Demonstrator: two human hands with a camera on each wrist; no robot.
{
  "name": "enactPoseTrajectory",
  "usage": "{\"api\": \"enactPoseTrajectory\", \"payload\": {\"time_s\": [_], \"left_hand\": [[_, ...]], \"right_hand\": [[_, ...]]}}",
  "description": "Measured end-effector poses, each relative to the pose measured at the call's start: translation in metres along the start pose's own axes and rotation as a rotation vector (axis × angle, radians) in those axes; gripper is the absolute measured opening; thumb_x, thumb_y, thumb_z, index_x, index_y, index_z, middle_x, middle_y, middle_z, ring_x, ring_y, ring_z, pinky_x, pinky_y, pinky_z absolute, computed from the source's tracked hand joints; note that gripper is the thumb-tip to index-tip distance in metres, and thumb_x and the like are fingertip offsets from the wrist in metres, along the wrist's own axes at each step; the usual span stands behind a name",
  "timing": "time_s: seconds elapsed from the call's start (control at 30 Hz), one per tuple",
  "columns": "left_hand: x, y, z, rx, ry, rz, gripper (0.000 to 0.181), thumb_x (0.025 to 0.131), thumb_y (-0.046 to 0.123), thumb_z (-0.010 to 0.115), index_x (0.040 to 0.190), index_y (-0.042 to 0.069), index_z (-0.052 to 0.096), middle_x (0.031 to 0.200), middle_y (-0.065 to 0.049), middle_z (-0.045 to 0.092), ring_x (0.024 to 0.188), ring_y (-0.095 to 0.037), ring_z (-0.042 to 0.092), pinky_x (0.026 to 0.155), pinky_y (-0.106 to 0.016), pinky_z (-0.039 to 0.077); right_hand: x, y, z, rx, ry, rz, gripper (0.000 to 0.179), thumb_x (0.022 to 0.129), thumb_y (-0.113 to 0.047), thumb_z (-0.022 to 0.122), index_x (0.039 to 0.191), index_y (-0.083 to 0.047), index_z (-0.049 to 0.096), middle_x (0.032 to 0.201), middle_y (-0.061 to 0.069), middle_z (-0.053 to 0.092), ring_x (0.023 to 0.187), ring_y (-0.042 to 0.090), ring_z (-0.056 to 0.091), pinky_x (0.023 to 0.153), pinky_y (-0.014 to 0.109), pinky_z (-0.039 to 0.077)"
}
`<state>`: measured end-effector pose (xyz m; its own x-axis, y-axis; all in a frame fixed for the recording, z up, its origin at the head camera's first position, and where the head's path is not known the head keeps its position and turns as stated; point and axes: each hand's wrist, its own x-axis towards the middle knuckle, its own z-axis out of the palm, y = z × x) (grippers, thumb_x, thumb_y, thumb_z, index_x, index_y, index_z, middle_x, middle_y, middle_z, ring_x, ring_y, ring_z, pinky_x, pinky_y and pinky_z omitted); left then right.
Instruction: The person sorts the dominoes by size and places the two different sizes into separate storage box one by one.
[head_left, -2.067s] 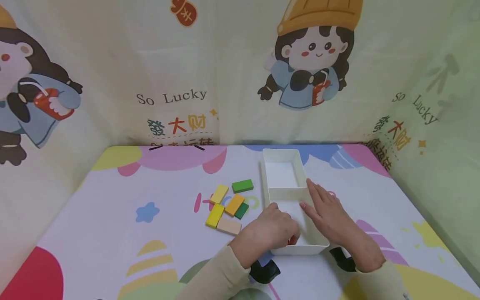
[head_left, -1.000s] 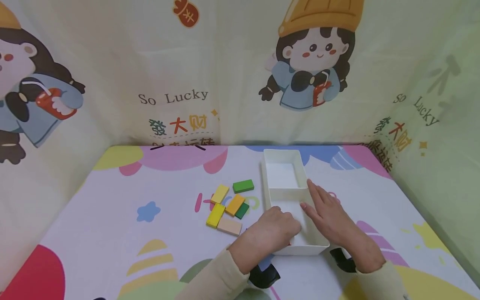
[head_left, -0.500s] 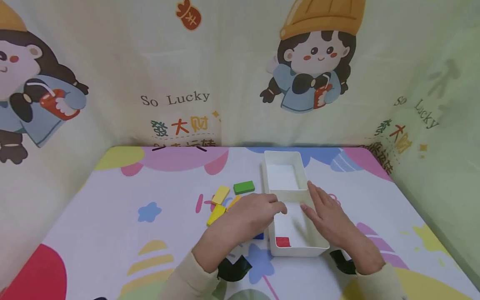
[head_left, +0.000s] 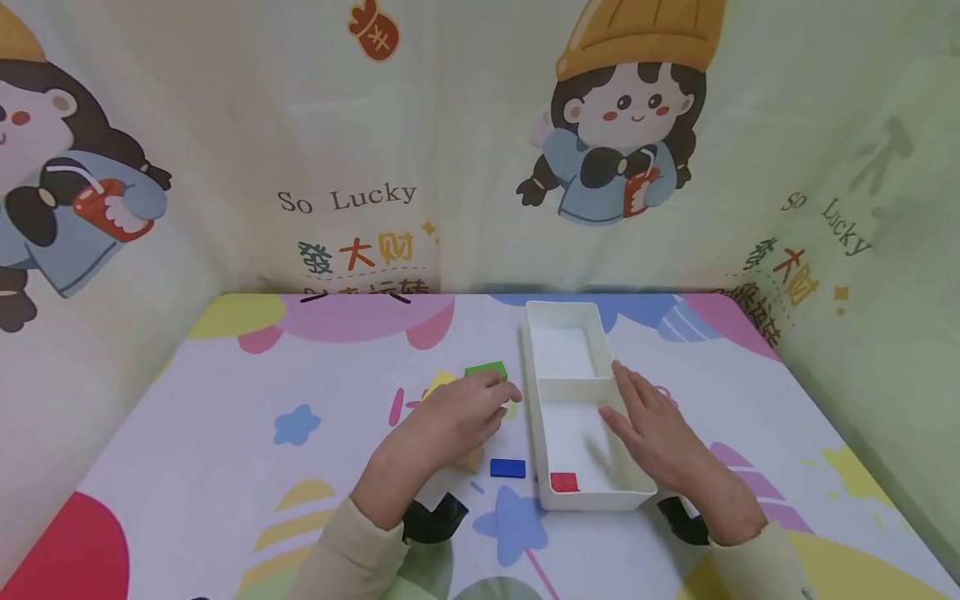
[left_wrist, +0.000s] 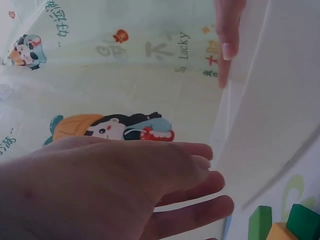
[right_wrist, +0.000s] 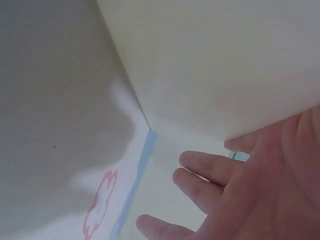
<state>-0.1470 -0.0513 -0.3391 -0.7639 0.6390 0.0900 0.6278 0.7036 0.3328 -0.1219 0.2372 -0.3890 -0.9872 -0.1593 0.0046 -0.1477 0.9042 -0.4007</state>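
My left hand (head_left: 457, 421) is over the group of wooden blocks left of the white box (head_left: 532, 417), its fingers loosely extended and apart, holding nothing. In the left wrist view those fingers point down beside a green block (left_wrist: 260, 222), an orange block (left_wrist: 281, 232) and a dark green block (left_wrist: 304, 221). A red block (head_left: 564, 482) lies in the near left corner of the box's near compartment. My right hand (head_left: 663, 429) rests along the box's right side with straight fingers. In the right wrist view its fingers spread near the pale box wall (right_wrist: 210, 65).
A blue block (head_left: 507, 468) lies on the table between the left hand and the box. A yellow block (head_left: 441, 382) and a beige block (head_left: 471, 460) are partly hidden by the left hand. The box's far compartment (head_left: 564, 353) reaches toward the back edge. A printed curtain (head_left: 472, 150) hangs behind the table.
My left hand has let go of the red block in the box's near compartment and moved left over the other blocks, uncovering the blue block. My right hand has stayed at the box's side.
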Motion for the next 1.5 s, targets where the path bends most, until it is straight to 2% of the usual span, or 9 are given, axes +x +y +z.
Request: {"api": "enactPoseTrajectory", "payload": {"time_s": [0.07,0.23,0.4,0.7,0.8,1.03,1.23,1.5], "left_hand": [[0.001,-0.001,0.002,-0.010,-0.057,-0.028,0.025,0.097,0.013,0.061,0.121,0.016,0.067,0.118,-0.006,0.066,0.103,-0.017,0.065,0.086,-0.030,0.058],[0.005,0.000,0.009,0.006,-0.187,-0.090,0.026,0.096,0.019,0.064,0.122,0.018,0.067,0.119,-0.004,0.065,0.097,-0.016,0.063,0.084,-0.029,0.057],[0.008,0.001,0.018,0.042,-0.275,-0.102,0.025,0.094,0.019,0.067,0.119,0.018,0.069,0.114,-0.002,0.067,0.091,-0.012,0.061,0.080,-0.024,0.055],[0.011,0.004,0.031,-0.003,-0.333,-0.130,0.022,0.092,0.015,0.070,0.114,0.018,0.072,0.104,0.000,0.066,0.083,-0.009,0.056,0.066,-0.017,0.050],[0.010,0.005,0.035,0.014,-0.345,-0.133,0.023,0.089,0.019,0.074,0.112,0.019,0.072,0.099,0.002,0.064,0.081,-0.008,0.054,0.067,-0.017,0.050],[0.011,0.008,0.042,0.072,-0.327,-0.142,0.027,0.078,0.026,0.084,0.101,0.021,0.071,0.086,0.005,0.057,0.076,-0.007,0.050,0.064,-0.017,0.048],[0.010,0.010,0.044,0.028,-0.373,-0.150,0.025,0.078,0.024,0.085,0.096,0.021,0.068,0.083,0.006,0.053,0.076,-0.006,0.050,0.064,-0.018,0.047],[0.012,0.011,0.045,0.033,-0.371,-0.118,0.027,0.079,0.021,0.084,0.099,0.020,0.066,0.083,0.007,0.053,0.078,-0.006,0.050,0.067,-0.017,0.048]], "right_hand": [[0.000,0.000,0.000,-0.005,0.004,-0.017,0.076,0.104,-0.049,0.038,0.159,-0.007,0.009,0.159,0.027,0.020,0.144,0.049,0.023,0.115,0.070,0.014],[0.000,0.001,-0.004,-0.003,0.018,-0.060,0.074,0.104,-0.046,0.040,0.158,-0.003,0.012,0.161,0.026,0.018,0.145,0.049,0.020,0.115,0.066,0.015],[-0.003,0.002,-0.009,0.034,-0.006,-0.054,0.075,0.104,-0.046,0.041,0.158,-0.004,0.011,0.162,0.024,0.015,0.145,0.049,0.019,0.114,0.069,0.016],[-0.002,-0.002,-0.006,-0.003,-0.015,-0.056,0.079,0.103,-0.049,0.041,0.158,-0.002,0.008,0.162,0.025,0.014,0.146,0.047,0.018,0.116,0.066,0.013],[-0.002,-0.003,-0.004,-0.017,-0.028,-0.042,0.080,0.103,-0.050,0.040,0.159,-0.003,0.006,0.162,0.025,0.013,0.147,0.047,0.016,0.116,0.067,0.011],[-0.001,-0.003,-0.002,-0.016,-0.013,-0.042,0.079,0.104,-0.049,0.039,0.159,-0.004,0.005,0.163,0.024,0.013,0.148,0.046,0.015,0.117,0.067,0.009],[-0.001,-0.005,-0.001,-0.007,-0.027,-0.012,0.081,0.103,-0.052,0.039,0.159,-0.005,0.004,0.163,0.025,0.012,0.148,0.047,0.014,0.117,0.068,0.008],[-0.001,-0.004,-0.003,-0.008,-0.024,-0.012,0.081,0.103,-0.052,0.039,0.159,-0.005,0.004,0.162,0.026,0.014,0.147,0.047,0.016,0.116,0.068,0.008]]}}
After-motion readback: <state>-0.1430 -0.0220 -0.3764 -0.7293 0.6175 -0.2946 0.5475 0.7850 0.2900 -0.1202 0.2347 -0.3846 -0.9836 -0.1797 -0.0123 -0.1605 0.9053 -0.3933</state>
